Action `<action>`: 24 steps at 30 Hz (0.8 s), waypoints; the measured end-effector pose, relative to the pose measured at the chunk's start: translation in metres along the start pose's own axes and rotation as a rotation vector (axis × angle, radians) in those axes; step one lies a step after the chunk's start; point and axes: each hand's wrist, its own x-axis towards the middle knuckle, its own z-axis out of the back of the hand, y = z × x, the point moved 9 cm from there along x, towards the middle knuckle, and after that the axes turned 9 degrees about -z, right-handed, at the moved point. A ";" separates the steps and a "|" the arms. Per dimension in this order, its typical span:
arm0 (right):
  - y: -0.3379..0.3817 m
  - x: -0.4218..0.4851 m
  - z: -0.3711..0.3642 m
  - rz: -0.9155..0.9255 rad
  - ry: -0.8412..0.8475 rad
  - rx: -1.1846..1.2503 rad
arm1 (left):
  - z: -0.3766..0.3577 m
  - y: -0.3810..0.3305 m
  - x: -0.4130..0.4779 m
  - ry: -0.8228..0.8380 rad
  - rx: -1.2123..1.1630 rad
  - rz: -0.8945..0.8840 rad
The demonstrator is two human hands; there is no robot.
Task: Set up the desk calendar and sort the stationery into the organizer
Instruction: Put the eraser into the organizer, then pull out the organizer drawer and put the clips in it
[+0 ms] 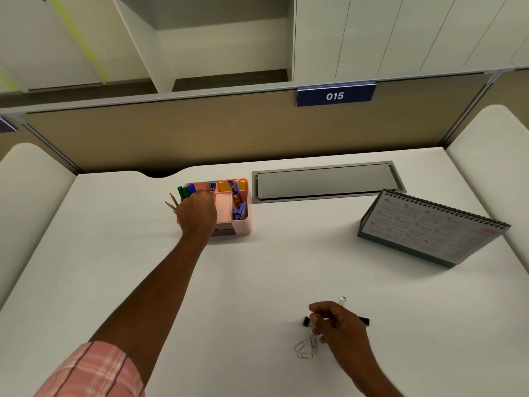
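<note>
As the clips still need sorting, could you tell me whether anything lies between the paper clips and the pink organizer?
Nothing visible: bare desk lies between the paper clips and the organizer. The left hand, gripping pens, covers its left compartments; the calendar stands off to the right.

Left hand, at 11 o'clock on the desk, grips a bundle of markers and pencils at the pink organizer. Calendar stands at 2 o'clock. Right hand, at 5 o'clock, curls over black binder clips; paper clips lie just beside it.
</note>
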 end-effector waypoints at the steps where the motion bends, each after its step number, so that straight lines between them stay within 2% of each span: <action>1: 0.000 0.000 0.000 -0.001 0.000 0.000 | -0.001 0.000 0.001 0.002 0.002 -0.004; 16: -0.001 -0.006 0.002 -0.014 -0.001 0.012 | -0.003 0.003 0.004 0.002 -0.033 0.011; 24: -0.010 -0.011 0.009 -0.027 -0.025 0.007 | 0.023 -0.011 -0.044 -0.279 -0.208 -0.124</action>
